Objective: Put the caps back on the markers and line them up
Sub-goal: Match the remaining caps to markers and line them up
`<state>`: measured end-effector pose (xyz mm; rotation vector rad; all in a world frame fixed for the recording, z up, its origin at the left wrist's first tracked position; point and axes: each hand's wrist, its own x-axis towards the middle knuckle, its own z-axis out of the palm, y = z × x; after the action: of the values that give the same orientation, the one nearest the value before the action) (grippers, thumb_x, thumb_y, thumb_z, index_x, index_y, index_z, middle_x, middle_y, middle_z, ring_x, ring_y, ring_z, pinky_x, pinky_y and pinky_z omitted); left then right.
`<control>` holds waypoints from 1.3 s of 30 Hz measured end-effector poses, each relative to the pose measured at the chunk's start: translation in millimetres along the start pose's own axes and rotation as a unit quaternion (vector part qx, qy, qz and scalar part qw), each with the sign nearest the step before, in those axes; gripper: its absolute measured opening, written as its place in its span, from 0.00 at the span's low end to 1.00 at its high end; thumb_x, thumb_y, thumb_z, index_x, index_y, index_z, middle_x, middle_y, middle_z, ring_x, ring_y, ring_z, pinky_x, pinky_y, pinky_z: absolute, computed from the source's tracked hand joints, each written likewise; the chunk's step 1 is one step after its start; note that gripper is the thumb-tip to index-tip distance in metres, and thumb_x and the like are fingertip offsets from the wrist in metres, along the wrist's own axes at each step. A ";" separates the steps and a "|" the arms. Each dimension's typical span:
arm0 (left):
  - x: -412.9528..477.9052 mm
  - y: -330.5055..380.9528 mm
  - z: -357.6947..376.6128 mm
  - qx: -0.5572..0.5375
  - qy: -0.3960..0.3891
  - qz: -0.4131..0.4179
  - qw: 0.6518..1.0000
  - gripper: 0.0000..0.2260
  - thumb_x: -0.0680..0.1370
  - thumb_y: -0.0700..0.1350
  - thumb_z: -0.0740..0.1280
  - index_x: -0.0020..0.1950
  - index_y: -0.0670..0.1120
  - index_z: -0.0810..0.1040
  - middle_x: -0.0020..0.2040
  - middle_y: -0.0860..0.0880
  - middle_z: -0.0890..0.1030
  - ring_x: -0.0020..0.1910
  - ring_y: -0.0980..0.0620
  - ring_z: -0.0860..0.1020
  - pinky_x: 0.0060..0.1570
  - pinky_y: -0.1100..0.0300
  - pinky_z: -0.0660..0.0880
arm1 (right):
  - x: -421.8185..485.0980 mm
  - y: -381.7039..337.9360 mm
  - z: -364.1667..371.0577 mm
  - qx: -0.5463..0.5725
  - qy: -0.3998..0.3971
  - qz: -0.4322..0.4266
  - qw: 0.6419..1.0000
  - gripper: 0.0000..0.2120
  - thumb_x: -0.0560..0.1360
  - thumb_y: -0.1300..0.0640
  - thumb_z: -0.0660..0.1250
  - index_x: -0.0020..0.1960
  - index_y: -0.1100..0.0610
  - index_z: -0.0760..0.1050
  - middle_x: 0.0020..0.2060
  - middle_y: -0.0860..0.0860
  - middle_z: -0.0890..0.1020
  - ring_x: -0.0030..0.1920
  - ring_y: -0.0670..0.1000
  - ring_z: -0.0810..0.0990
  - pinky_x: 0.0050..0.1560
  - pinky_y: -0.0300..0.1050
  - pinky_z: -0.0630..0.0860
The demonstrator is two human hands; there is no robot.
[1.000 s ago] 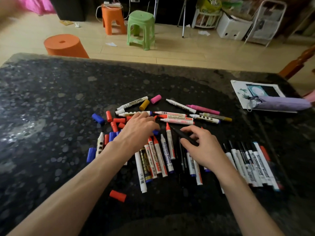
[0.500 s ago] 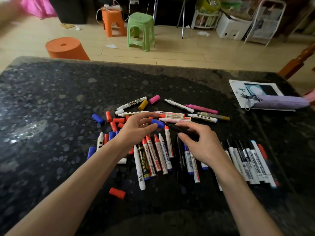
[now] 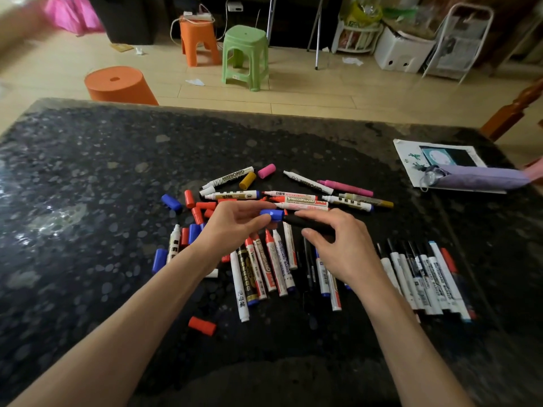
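My left hand (image 3: 235,227) pinches a blue cap (image 3: 272,214) between thumb and fingers, just above the pile. My right hand (image 3: 340,248) grips a black marker (image 3: 308,223) whose left end meets the blue cap. Below both hands lies a pile of uncapped markers (image 3: 264,268) with red and blue tips. Loose red and blue caps (image 3: 194,212) are scattered to the left. A row of capped markers (image 3: 426,277) lies side by side at the right. More markers (image 3: 299,198) lie crosswise behind my hands.
A lone red cap (image 3: 202,325) lies near the front. A purple pencil pouch (image 3: 482,178) rests on a printed sheet (image 3: 411,160) at the far right. Beyond the dark stone table (image 3: 88,177) stand orange and green stools (image 3: 245,54) on the floor.
My left hand lifted a blue cap out of the pile and moved it right. My right hand raised the black marker, and cap and marker end have come together.
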<state>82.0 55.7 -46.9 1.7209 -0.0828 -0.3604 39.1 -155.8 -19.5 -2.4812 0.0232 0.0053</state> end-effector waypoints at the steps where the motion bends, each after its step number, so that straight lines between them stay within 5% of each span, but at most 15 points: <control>1: -0.2 0.0 0.3 0.029 0.002 0.016 0.999 0.11 0.81 0.38 0.69 0.62 0.47 0.83 0.49 0.52 0.88 0.48 0.57 0.86 0.44 0.65 0.79 | -0.2 0.3 -2.4 -0.009 0.001 -0.006 1.000 0.19 0.79 0.54 0.72 0.67 0.39 0.79 0.55 0.37 0.76 0.59 0.40 0.74 0.64 0.40 0.71; 6: -4.0 -3.1 0.5 0.091 -0.004 0.061 0.994 0.11 0.80 0.38 0.70 0.61 0.46 0.82 0.50 0.50 0.87 0.49 0.55 0.86 0.47 0.64 0.80 | -0.6 3.9 -12.2 -0.047 -0.006 -0.026 0.999 0.17 0.78 0.54 0.74 0.64 0.41 0.80 0.54 0.39 0.81 0.52 0.38 0.74 0.56 0.36 0.69; 12: -7.6 1.8 5.6 0.114 -0.017 0.052 0.992 0.11 0.80 0.38 0.70 0.61 0.48 0.81 0.51 0.51 0.86 0.48 0.58 0.86 0.45 0.67 0.79 | -0.2 5.9 -16.8 -0.064 -0.006 -0.052 0.997 0.19 0.77 0.53 0.75 0.66 0.42 0.81 0.49 0.38 0.76 0.53 0.39 0.73 0.59 0.40 0.72; 17: -10.6 3.5 2.1 0.104 -0.009 0.051 0.993 0.11 0.80 0.37 0.69 0.61 0.48 0.80 0.52 0.50 0.86 0.48 0.56 0.86 0.42 0.65 0.80 | 1.1 11.8 -23.1 0.012 -0.029 -0.042 0.999 0.18 0.76 0.56 0.77 0.64 0.44 0.82 0.54 0.39 0.83 0.54 0.37 0.78 0.59 0.36 0.73; 21: -14.6 7.5 -7.3 0.098 -0.021 0.043 0.994 0.12 0.79 0.34 0.69 0.60 0.46 0.80 0.53 0.49 0.86 0.49 0.54 0.86 0.51 0.57 0.83 | 1.1 13.9 -23.8 0.086 -0.046 -0.040 0.994 0.16 0.74 0.56 0.79 0.60 0.44 0.84 0.51 0.38 0.85 0.55 0.37 0.82 0.63 0.44 0.79; 25: -18.7 17.0 -15.9 0.091 -0.019 0.041 0.995 0.12 0.78 0.33 0.70 0.59 0.45 0.81 0.52 0.49 0.87 0.47 0.54 0.87 0.48 0.64 0.81 | 0.2 11.7 -26.9 0.181 -0.031 -0.048 0.982 0.15 0.70 0.58 0.82 0.54 0.47 0.85 0.49 0.42 0.87 0.55 0.40 0.85 0.63 0.50 0.80; 31: -28.0 17.3 -8.8 0.054 -0.015 0.029 0.998 0.12 0.79 0.34 0.70 0.60 0.44 0.81 0.52 0.48 0.87 0.49 0.52 0.87 0.52 0.56 0.82 | -7.4 14.2 -32.1 0.246 0.000 -0.044 0.968 0.13 0.68 0.59 0.83 0.50 0.48 0.85 0.48 0.41 0.87 0.52 0.41 0.85 0.55 0.38 0.81; 39: -26.4 13.9 -9.4 0.056 -0.036 0.032 0.997 0.10 0.80 0.36 0.69 0.60 0.45 0.80 0.48 0.45 0.87 0.48 0.49 0.87 0.43 0.60 0.81 | -5.7 17.0 -32.1 0.249 0.006 -0.032 0.968 0.13 0.69 0.57 0.83 0.51 0.47 0.86 0.49 0.43 0.87 0.55 0.44 0.85 0.61 0.51 0.81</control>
<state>61.7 68.8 -27.1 1.8114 -0.2150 -0.3767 33.0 -188.8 -4.5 -1.9769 -0.0468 -0.0380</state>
